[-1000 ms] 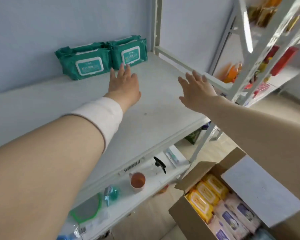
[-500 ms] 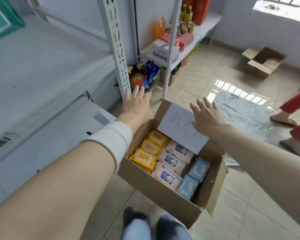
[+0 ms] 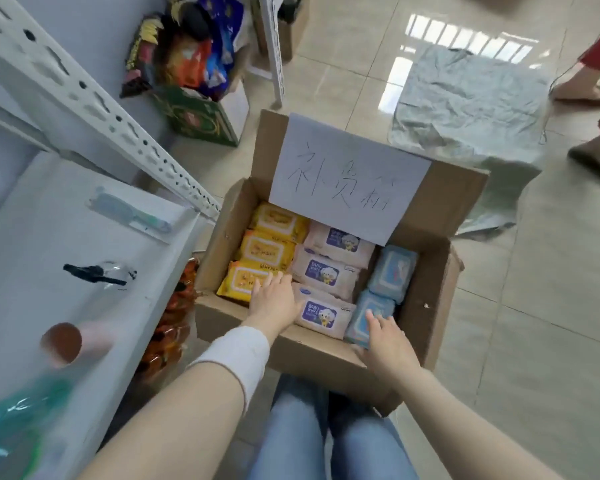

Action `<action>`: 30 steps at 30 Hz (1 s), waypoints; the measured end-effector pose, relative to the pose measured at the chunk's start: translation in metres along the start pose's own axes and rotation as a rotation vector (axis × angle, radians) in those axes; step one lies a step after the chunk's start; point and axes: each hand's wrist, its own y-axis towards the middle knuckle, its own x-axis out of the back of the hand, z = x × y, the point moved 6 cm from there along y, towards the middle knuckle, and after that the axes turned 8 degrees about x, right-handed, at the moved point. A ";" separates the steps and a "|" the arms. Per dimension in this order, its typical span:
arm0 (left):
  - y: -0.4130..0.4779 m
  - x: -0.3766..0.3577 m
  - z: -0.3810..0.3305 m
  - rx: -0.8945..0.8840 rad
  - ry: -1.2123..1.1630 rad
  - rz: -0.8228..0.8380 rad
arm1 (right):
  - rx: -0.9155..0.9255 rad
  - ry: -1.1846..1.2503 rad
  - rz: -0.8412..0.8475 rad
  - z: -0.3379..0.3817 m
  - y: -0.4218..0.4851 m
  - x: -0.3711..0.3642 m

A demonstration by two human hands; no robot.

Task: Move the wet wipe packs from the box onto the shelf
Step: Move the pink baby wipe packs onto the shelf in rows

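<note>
1. Nearest the camera, the person's legs in blue jeans [image 3: 326,431] stood over the tiled floor [image 3: 551,306]. Both bare forearms reached forward, and the left one wore a white wristband [image 3: 236,355].
2. The left grip [image 3: 274,299] was inside the cardboard box [image 3: 309,353]. Its fingers were straight and close together, lying flat on the nearest yellow pack [image 3: 239,280] and just beside the nearest pink pack [image 3: 326,315]. It pinched nothing.
3. The right grip [image 3: 387,337] rested on the nearest blue pack [image 3: 371,306] with its fingers spread over the top (the thumb lay at the pack's near edge). It clasped nothing.
4. All the wet wipe packs in view sat in the box in three rows. The middle yellow pack [image 3: 265,245] and far yellow pack [image 3: 278,220] were on the left. The middle pink pack [image 3: 326,271] and far pink pack [image 3: 340,240] were in the centre, and the far blue pack [image 3: 395,268] was on the right.
5. A white paper sheet [image 3: 350,178] with handwritten characters covered the box's far flap.
6. To the left, the white shelf [image 3: 49,220] carried a blurred cup [image 3: 63,341], a black-topped clear item [image 3: 94,273] and a packaged comb [image 3: 132,216].
7. Farther off, a green carton [image 3: 201,119] held snack bags [image 3: 187,57]. A crumpled grey sheet [image 3: 465,109] lay on the floor, and another person's sandalled foot [image 3: 593,157] showed at the right edge.
</note>
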 end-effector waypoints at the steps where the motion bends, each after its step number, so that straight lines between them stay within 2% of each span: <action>1: 0.019 -0.013 -0.005 0.016 -0.082 0.035 | -0.033 0.103 0.053 -0.007 0.013 -0.022; 4: 0.090 -0.044 -0.023 0.066 -0.328 0.097 | -0.136 0.423 0.121 -0.024 0.060 -0.077; 8: 0.179 -0.058 -0.037 0.129 -0.487 -0.052 | -0.213 0.665 0.088 -0.042 0.117 -0.123; 11: 0.217 -0.060 -0.050 0.110 -0.457 -0.141 | -0.257 0.821 -0.022 -0.049 0.151 -0.133; 14: 0.239 -0.064 -0.059 0.135 -0.413 -0.116 | -0.362 0.899 -0.097 -0.054 0.172 -0.138; 17: 0.247 -0.062 -0.067 0.109 -0.485 -0.051 | -0.425 0.964 -0.082 -0.056 0.176 -0.146; 20: 0.247 -0.067 -0.076 0.065 -0.541 0.115 | -0.352 1.044 -0.015 -0.047 0.175 -0.152; 26: 0.228 -0.066 -0.069 0.124 -0.759 0.284 | -0.234 1.233 -0.044 -0.032 0.163 -0.141; 30: 0.186 -0.060 -0.042 0.238 -1.110 0.236 | -0.174 1.272 -0.083 -0.044 0.122 -0.118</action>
